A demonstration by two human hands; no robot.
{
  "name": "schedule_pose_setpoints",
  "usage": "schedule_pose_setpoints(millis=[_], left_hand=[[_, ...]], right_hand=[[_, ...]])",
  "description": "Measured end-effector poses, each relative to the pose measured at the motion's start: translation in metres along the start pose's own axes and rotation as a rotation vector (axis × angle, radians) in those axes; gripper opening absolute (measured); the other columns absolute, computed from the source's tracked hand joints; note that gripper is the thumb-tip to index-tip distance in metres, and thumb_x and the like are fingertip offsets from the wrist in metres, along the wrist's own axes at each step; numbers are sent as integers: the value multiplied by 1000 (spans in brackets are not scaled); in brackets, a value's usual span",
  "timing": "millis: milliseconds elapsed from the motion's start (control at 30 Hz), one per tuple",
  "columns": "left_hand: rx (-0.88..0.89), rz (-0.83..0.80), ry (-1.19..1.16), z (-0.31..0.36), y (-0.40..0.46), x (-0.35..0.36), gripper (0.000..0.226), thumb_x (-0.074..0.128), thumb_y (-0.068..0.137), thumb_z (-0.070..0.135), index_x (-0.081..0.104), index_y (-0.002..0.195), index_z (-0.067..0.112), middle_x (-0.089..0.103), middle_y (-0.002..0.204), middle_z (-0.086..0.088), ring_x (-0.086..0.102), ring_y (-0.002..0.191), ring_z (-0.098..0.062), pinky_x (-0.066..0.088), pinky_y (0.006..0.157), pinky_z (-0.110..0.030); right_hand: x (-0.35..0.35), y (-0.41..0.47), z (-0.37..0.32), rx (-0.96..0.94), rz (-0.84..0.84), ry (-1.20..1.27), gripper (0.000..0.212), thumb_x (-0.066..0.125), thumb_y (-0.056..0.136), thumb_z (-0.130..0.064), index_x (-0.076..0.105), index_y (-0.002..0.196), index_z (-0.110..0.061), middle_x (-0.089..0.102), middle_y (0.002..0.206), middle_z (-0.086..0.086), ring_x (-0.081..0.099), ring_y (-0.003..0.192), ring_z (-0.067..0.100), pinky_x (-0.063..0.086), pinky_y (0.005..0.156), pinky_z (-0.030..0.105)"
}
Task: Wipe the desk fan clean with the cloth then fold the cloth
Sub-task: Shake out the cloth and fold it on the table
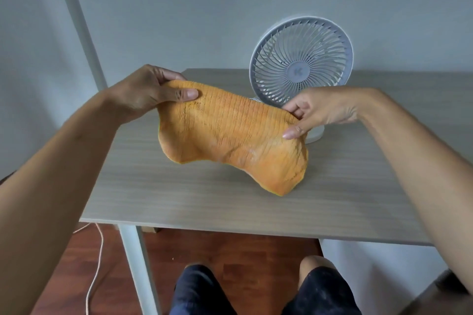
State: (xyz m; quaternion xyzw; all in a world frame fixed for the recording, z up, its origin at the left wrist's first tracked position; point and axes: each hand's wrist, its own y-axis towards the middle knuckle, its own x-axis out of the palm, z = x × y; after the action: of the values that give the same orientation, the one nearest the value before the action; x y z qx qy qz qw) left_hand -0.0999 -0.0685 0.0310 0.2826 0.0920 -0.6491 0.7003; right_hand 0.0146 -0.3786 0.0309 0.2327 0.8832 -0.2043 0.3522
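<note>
Left hand (143,94) and right hand (317,112) pinch the orange cloth's (230,135) top corners above the table (230,199) — match edges squarely, keep taut, clear the desk fan (302,61).

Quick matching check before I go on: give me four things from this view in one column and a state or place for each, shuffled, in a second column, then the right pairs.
Column one:
1. cloth
2. desk fan
3. left hand
4. cable

Column two:
A. lies on the floor under the table
B. stands upright at the back of the table
C. orange, held up between both hands
D. pinches the cloth's upper left corner

Pairs: 1-C, 2-B, 3-D, 4-A. The right hand pinches the opposite corner.
</note>
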Motion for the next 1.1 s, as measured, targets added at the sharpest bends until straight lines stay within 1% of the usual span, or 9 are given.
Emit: schedule_pose_setpoints(millis=[100, 200, 333, 467, 533, 667, 867, 1000, 1100], left_hand=[[-69, 63, 1, -8, 1, -2, 28, 74, 77, 25, 71, 94, 3, 70, 88, -4, 67, 84, -14, 57, 78, -26], [-147, 117, -50, -15, 1, -2, 24, 76, 74, 30, 72, 88, 12, 69, 85, 3, 67, 83, -12, 55, 75, -25], [-258, 253, -72, -27, 5, 1, 20, 80, 75, 28, 68, 84, 15, 65, 81, 1, 63, 77, -14, 52, 67, -27], [-352, 384, -92, -26, 11, 21, 22, 78, 79, 22, 61, 88, 12, 58, 79, -3, 57, 69, -14, 53, 63, -28], [-353, 364, -130, -19, 13, 36, 20, 75, 82, 20, 60, 90, 10, 58, 77, -5, 57, 66, -16, 55, 60, -28], [-349, 259, -166, -7, 17, 67, 15, 68, 88, 15, 64, 76, 8, 63, 71, -7, 61, 61, -18, 58, 55, -25], [-390, 184, -282, -2, 19, 96, 18, 66, 88, 8, 69, 95, -8, 67, 73, -14, 65, 48, -14, 56, 50, -23], [-428, 189, -372, 0, 18, 100, 15, 62, 88, -1, 67, 95, -13, 69, 73, -18, 67, 49, -20, 58, 51, -25], [-444, 183, -391, 0, 17, 101, 14, 61, 87, -2, 67, 93, -13, 70, 74, -18, 68, 50, -21, 59, 53, -25]], right_hand=[[-4, 2, 12, 55, 58, 24, 43, 76, 75, -22, 68, 113, -2, 75, 109, 12, 71, 105, 26, 54, 96, 42], [-4, 5, 21, 115, 119, 105, 48, 75, 71, -30, 69, 109, -2, 75, 106, 12, 72, 94, 18, 56, 82, 33], [2, 15, 26, 50, 424, 429, 36, 75, 77, -21, 67, 110, -7, 75, 101, 8, 71, 93, 20, 59, 77, 36], [16, 30, 19, 24, 646, 546, 32, 75, 83, -15, 69, 111, -2, 74, 106, 13, 70, 90, 22, 60, 81, 43], [27, 40, 12, 3, 739, 518, 23, 78, 81, -18, 72, 96, -3, 75, 95, 14, 67, 79, 21, 58, 75, 43], [52, 58, -10, -67, 845, 399, 13, 78, 77, -24, 71, 69, -16, 70, 74, 2, 59, 65, 9, 48, 66, 26], [80, 55, -24, -145, 924, 123, 9, 79, 76, -25, 78, 74, -17, 54, 45, -19, 49, 40, -10, 35, 49, 5], [93, 47, -21, -174, 917, 65, 11, 78, 78, -25, 80, 79, -14, 58, 49, -16, 50, 41, -9, 34, 45, 4], [98, 46, -18, -197, 917, -26, 22, 75, 80, -26, 76, 69, -7, 58, 44, 0, 38, 43, 5, 30, 46, 17]])
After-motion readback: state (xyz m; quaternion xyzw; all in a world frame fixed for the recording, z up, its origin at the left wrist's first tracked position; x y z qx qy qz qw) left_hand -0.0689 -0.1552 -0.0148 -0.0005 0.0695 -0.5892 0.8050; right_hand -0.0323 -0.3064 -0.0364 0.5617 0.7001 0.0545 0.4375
